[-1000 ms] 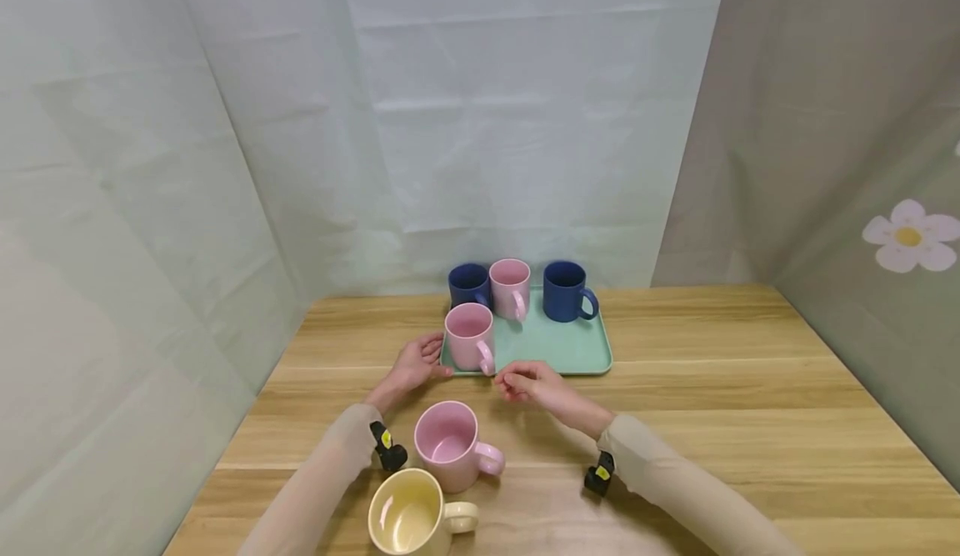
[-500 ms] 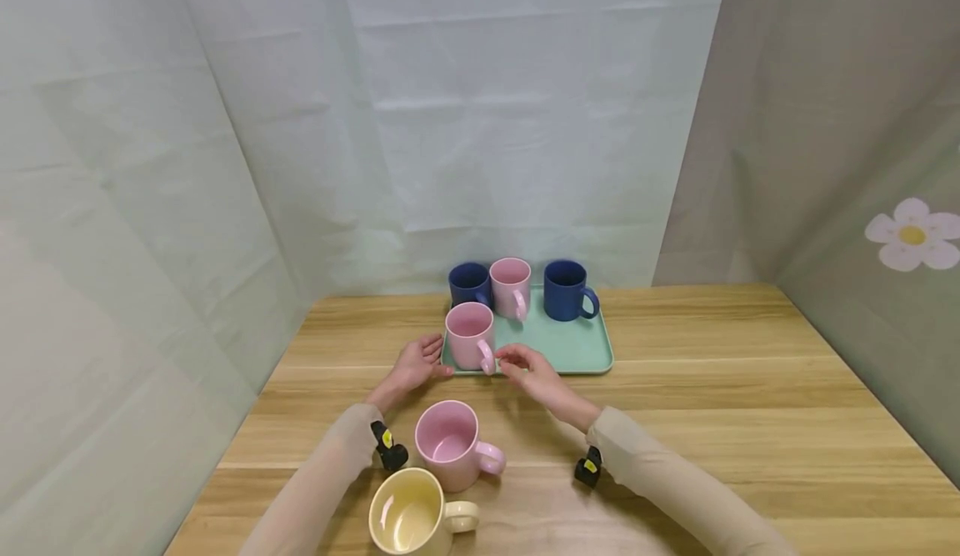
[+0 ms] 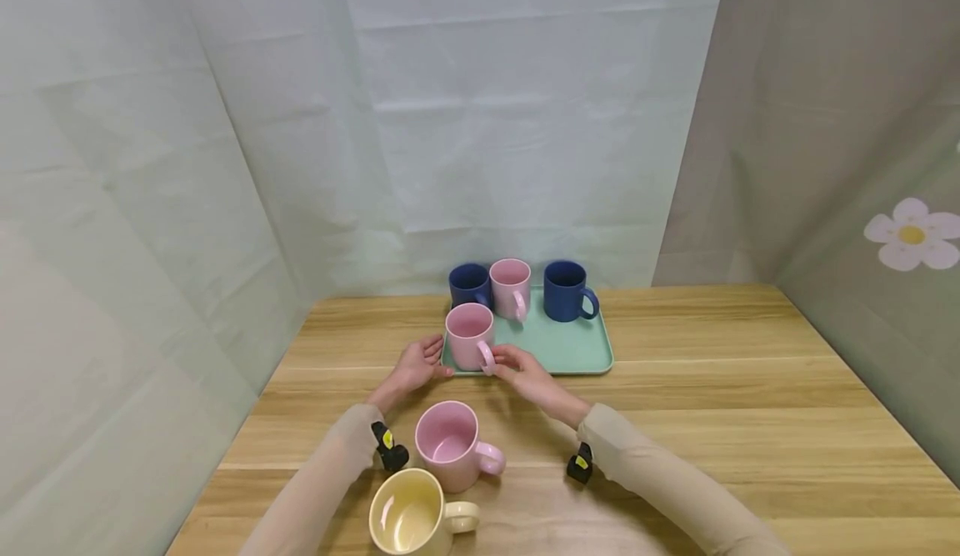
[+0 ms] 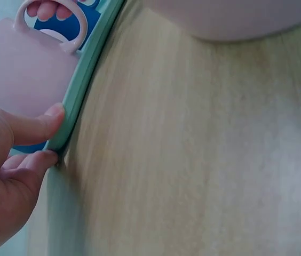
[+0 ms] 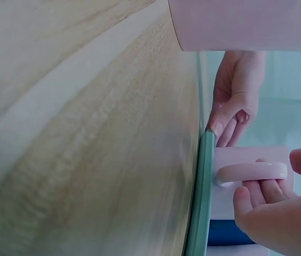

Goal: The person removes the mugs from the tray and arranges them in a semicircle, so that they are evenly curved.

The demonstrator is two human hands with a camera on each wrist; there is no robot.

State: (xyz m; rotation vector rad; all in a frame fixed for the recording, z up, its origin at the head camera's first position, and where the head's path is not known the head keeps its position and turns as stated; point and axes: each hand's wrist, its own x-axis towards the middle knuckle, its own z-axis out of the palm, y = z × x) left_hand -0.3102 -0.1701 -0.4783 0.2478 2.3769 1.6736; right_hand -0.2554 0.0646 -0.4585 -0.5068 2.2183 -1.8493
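Blue mug [image 3: 467,292]: back left on tray [image 3: 558,354], base lost behind pink mug [image 3: 465,351]!
Yellow mug [image 3: 405,514]: nearer than tray, bottom sliced off!

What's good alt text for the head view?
A right hand touches the handle of a pink mug on a green tray; the left hand grips the tray's corner. Beyond, two blue mugs and another pink mug; nearer, a third pink and a yellow mug.

Creased sheeting [image 3: 510,122] (a yellow-centred flower [image 3: 911,235] on the right side) behind and beside a wood-grain table [image 3: 712,373].
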